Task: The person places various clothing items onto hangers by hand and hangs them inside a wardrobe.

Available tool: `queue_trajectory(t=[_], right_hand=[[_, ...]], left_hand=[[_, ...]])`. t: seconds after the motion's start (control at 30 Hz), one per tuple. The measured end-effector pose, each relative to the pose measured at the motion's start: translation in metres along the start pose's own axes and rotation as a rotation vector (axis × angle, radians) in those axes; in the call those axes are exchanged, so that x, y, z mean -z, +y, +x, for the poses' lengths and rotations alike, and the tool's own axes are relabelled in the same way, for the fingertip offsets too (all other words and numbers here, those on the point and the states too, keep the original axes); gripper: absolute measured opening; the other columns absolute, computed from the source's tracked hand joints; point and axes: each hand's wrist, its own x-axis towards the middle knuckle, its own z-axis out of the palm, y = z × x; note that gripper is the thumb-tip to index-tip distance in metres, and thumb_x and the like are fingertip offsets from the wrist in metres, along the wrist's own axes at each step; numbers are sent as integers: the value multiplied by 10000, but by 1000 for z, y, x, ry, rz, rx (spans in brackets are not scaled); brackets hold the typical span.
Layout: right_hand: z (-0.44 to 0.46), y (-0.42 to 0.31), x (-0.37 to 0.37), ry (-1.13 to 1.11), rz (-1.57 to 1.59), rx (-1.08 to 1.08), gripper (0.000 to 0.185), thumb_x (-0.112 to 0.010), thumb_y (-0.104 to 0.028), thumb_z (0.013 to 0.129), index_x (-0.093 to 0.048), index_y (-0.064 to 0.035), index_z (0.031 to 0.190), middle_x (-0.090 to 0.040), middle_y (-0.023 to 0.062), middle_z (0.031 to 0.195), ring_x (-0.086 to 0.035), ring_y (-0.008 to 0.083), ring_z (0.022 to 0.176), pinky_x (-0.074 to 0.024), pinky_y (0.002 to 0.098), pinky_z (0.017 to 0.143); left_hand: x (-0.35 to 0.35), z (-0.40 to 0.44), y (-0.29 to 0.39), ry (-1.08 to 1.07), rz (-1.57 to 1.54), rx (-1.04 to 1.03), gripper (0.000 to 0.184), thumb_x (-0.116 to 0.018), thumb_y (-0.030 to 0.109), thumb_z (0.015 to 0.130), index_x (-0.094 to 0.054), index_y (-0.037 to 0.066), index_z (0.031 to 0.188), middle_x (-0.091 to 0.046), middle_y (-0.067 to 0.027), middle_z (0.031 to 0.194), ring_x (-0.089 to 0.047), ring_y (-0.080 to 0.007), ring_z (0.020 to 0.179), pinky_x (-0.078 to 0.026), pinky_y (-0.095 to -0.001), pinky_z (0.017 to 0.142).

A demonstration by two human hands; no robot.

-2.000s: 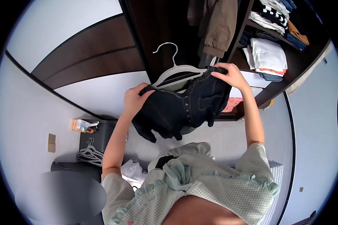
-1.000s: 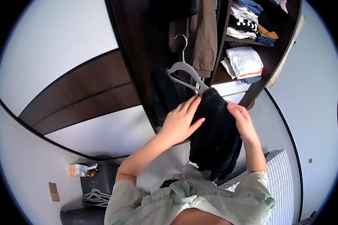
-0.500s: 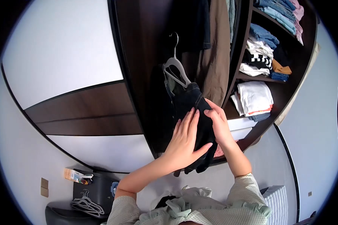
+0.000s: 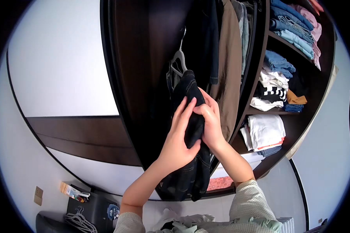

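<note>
A dark denim jacket point(image 4: 186, 83) with pale stitching hangs on a light grey hanger point(image 4: 179, 58) inside the wardrobe. My left hand point(image 4: 179, 136) is curled over the jacket's front, its thumb lower down and its fingers pointing up the cloth. On the other side, my right hand point(image 4: 212, 122) grips the edge of the same jacket, with the thumb in front and the other fingers partly behind the fabric. Below both hands the lower part of the jacket point(image 4: 188, 178) droops in folds. The hanger's hook points upward; what it hangs from is hard to make out.
Brown trousers point(image 4: 227, 73) and other garments hang to the right. Shelves hold folded jeans point(image 4: 289, 23) and white clothes point(image 4: 266, 130). A white sliding door point(image 4: 62, 58) is at left. Spare hangers point(image 4: 79, 222) lie on a black chair or case at lower left.
The view has tilted up and closer to the wardrobe. Both hands have drawn nearer together on the jacket, and my left hand has gone from lying flat to curling round the cloth.
</note>
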Motion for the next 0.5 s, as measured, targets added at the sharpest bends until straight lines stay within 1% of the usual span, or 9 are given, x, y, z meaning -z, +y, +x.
queue_trajectory(t=[0.03,0.07,0.1,0.17,0.27,0.37,0.4,0.43,0.5], right_hand=[[10,0,-2,-12,-7,34,467,-484,-139,754,-473,53,1179,-557,61,977,-499,123,907,-386,250,830],[22,-1,-5,-39,3,73,475,-512,-135,734,-478,48,1172,-557,48,932,-499,111,857,-391,239,799],[30,-3,-9,-62,0,94,471,-513,-146,736,-483,44,1166,-556,39,871,-500,101,797,-402,227,740],[49,-3,-16,-78,-20,143,454,-515,-158,739,-489,53,1140,-542,29,810,-494,86,748,-405,222,677],[78,-3,-26,-55,-16,188,429,-513,-162,742,-494,67,1104,-531,25,779,-486,81,718,-400,222,639],[109,-5,-22,-43,-79,239,432,-517,-143,736,-489,91,1098,-530,33,775,-481,77,708,-401,216,633],[117,-5,-24,-19,-55,299,428,-515,-106,724,-485,110,1093,-514,27,732,-465,67,662,-390,203,599],[124,-4,-23,-9,-82,308,425,-510,-94,720,-486,114,1090,-508,22,716,-458,62,647,-384,200,585],[138,0,-18,8,-137,325,420,-501,-71,712,-487,123,1084,-496,12,685,-444,53,617,-373,194,558]], left_hand=[[2,8,-4,16,-16,-16,833,-600,-58,677,-207,87,1397,-177,-132,1444,-214,-325,1333,-254,-433,1064],[4,15,-7,51,-59,-33,809,-542,-91,678,-213,87,1395,-183,-124,1445,-204,-309,1340,-229,-424,1077],[6,22,-11,94,-49,-70,797,-517,-106,671,-226,82,1388,-223,-129,1434,-221,-299,1337,-209,-418,1085],[11,37,-17,174,-28,-121,790,-498,-119,645,-269,76,1375,-249,-162,1411,-273,-331,1304,-273,-396,1050],[19,61,-29,263,-26,-184,763,-477,-124,643,-291,58,1360,-312,-166,1380,-319,-330,1281,-280,-387,1047],[20,86,-43,298,-27,-246,723,-495,-131,682,-295,52,1353,-339,-173,1375,-302,-306,1302,-204,-406,1087],[18,93,-45,313,-26,-247,719,-510,-133,684,-299,42,1348,-356,-172,1366,-313,-305,1297,-217,-403,1083],[17,97,-45,321,23,-236,704,-510,-128,695,-297,38,1345,-343,-169,1374,-299,-300,1305,-214,-404,1084],[13,109,-59,337,-52,-243,719,-538,-84,682,-289,35,1346,-335,-175,1375,-291,-303,1306,-209,-404,1085]])
